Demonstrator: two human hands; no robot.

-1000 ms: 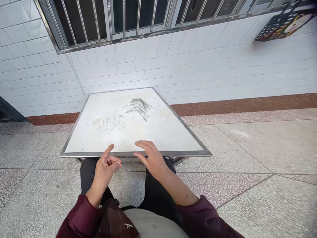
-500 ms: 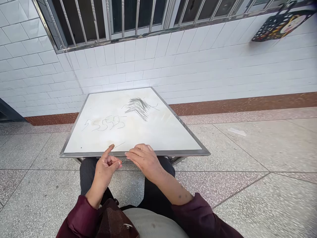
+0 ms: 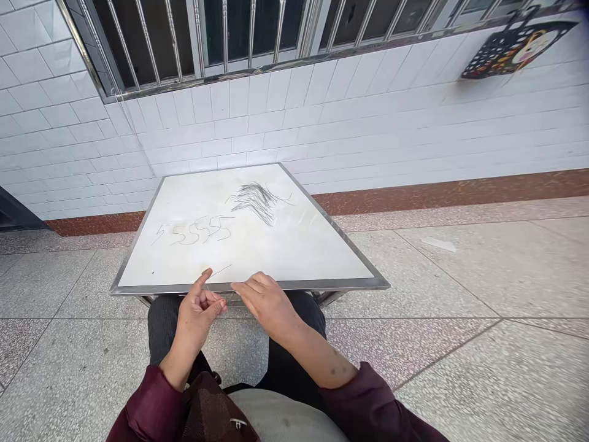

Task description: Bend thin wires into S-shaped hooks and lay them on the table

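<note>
At the near edge of the desk [image 3: 322, 258], the left hand [image 3: 197, 313] pinches a fine strand [image 3: 219, 270] between thumb and forefinger; the right hand [image 3: 264, 301] lies just beside it, fingers [image 3: 243, 288] narrow and extended toward the strand's other end, though whether they grip it cannot be told. Farther up the desk, left of centre, a row of bent strands [image 3: 197, 232] lies finished by appearance; beyond it, toward the wall, a loose pile of strands [image 3: 254, 199] seemingly remains to be worked. No container is visible on the desk.
</note>
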